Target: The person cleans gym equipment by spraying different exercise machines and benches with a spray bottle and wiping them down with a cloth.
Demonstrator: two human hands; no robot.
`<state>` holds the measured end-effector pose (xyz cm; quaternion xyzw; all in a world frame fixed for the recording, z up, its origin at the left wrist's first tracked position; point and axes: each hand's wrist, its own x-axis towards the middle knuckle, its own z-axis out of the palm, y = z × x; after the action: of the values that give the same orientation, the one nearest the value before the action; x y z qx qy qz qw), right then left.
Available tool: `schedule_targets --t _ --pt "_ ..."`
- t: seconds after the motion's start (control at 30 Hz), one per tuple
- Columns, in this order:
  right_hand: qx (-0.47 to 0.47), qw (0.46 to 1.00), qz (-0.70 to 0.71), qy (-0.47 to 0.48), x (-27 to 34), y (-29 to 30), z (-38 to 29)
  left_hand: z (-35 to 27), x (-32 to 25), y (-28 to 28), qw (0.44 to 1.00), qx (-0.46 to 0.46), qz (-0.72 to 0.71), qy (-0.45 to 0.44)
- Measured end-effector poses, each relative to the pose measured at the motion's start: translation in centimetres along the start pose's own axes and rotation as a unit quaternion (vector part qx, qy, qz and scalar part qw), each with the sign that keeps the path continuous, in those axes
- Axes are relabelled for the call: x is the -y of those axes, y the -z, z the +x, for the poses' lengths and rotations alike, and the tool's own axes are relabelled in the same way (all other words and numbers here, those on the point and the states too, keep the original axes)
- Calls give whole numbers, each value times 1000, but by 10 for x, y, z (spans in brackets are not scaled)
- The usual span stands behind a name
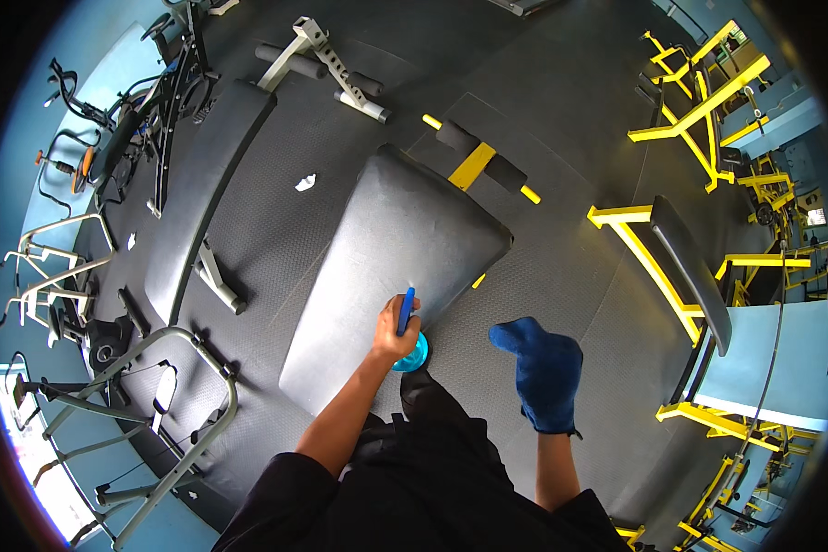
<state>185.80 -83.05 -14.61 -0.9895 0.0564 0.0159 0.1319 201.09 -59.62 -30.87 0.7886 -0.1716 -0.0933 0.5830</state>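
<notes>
My left hand [395, 332] grips a spray bottle by its neck, over the near right edge of a black padded bench [366, 255]. The bottle has a blue trigger head [406, 312] and a translucent turquoise body [414, 353], partly hidden under the hand. On my right hand [548, 376] is a dark blue cloth cleaning mitt [550, 366], its thumb part spread away to the left. That hand is raised over the floor to the right of the bench, touching nothing. The fingers inside are hidden.
Yellow bars with black foam rollers [481, 159] stand at the bench's far end. A long curved black bench [214, 179] lies to the left, near grey-framed machines [200, 400]. A yellow-framed padded bench [690, 269] stands right. White scraps [306, 182] lie on the rubber floor [559, 276].
</notes>
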Motion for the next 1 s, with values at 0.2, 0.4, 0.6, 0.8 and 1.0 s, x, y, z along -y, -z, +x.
schedule_targets --t 0.2,0.4,0.6,0.8,1.0 --pt "-1 1000 -7 28 12 -3 -1 -22 22 -5 996 -55 -10 71" --pt "25 997 -19 76 33 -10 4 -63 43 8 995 -78 -8 57" --pt "56 988 -47 138 69 -9 11 -147 102 33 985 -100 1 139" --pt "66 976 -85 188 123 -12 -8 -232 139 70 978 -74 -13 194" --pt "83 958 -103 253 191 -32 -35 -312 180 106 959 -86 25 268"
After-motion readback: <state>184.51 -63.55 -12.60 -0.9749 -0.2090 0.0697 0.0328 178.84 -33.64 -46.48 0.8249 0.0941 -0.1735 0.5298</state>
